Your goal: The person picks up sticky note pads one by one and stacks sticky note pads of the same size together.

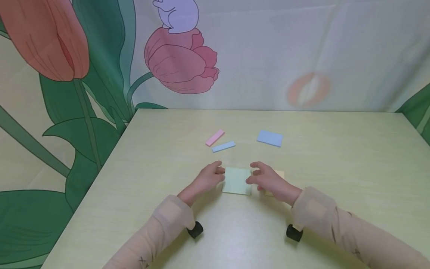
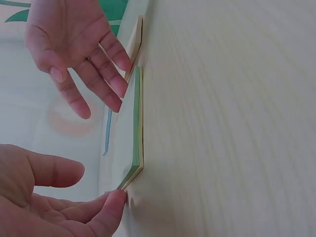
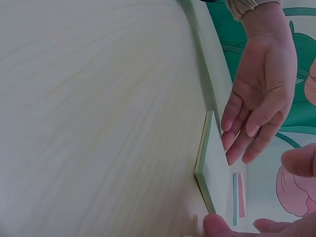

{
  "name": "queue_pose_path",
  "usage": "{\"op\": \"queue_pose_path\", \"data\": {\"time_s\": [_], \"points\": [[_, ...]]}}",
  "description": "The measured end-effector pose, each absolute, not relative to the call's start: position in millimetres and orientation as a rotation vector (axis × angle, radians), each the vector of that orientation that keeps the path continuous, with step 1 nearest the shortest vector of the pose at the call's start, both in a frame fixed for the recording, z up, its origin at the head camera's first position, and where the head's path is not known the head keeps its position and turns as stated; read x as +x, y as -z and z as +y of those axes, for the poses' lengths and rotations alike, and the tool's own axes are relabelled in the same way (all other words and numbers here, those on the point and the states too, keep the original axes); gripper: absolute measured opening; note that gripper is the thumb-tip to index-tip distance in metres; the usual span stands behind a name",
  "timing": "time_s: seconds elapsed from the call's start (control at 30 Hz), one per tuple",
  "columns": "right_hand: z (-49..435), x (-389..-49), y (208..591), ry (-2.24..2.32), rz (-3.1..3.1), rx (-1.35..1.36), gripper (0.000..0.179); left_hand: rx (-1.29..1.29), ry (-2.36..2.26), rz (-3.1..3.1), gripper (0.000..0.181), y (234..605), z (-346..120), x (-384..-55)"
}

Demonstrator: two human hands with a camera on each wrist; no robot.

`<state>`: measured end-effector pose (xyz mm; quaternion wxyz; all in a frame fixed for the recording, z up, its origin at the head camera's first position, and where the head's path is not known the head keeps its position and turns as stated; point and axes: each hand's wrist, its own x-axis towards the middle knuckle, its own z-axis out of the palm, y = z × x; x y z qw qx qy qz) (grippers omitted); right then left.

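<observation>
A pale green square board [image 1: 236,181] lies flat on the table between the two hands. In the left wrist view, a thin beige layer [image 2: 141,113] shows beneath its green one. At the board's left edge, the left hand [image 1: 207,177] touches the side with its fingertips, thumb raised apart. The right hand [image 1: 268,180] is at the opposite edge, fingers loosely bent; its fingertip [image 3: 216,224] meets the board's side in the right wrist view. Partly hidden under the right hand is a pale yellow flat piece [image 1: 280,173].
Beyond the hands lie a narrow pink strip [image 1: 215,138], a narrow light blue strip [image 1: 223,147] and a blue rectangle [image 1: 270,138]. The pale wooden table [image 1: 336,157] ends at a printed flower cloth [image 1: 255,56] behind. A black wrist camera [image 1: 195,229] hangs under the left sleeve.
</observation>
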<state>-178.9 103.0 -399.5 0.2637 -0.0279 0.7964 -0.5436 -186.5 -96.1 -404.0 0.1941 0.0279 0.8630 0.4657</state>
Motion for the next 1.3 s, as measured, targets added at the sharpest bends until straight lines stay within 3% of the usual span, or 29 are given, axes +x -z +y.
{"op": "queue_pose_path", "data": {"time_s": [0.77, 0.9, 1.0, 1.07, 1.3], "points": [[101, -181, 396, 1.474, 2.137, -0.032, 0.062, 0.042, -1.281, 2.46, 0.052, 407, -94, -187], [103, -180, 392, 1.187, 2.443, -0.258, 0.046, 0.086, -1.109, 2.597, 0.046, 407, -97, -186], [103, -178, 392, 0.854, 2.652, -0.445, 0.021, 0.144, -0.903, 2.701, 0.032, 404, -99, -183], [102, -176, 393, 0.684, 2.715, -0.543, 0.015, 0.173, -0.79, 2.724, 0.023, 402, -100, -180], [98, -168, 401, 0.485, 2.78, -0.629, 0.038, 0.258, -0.549, 2.716, 0.014, 397, -99, -172]]}}
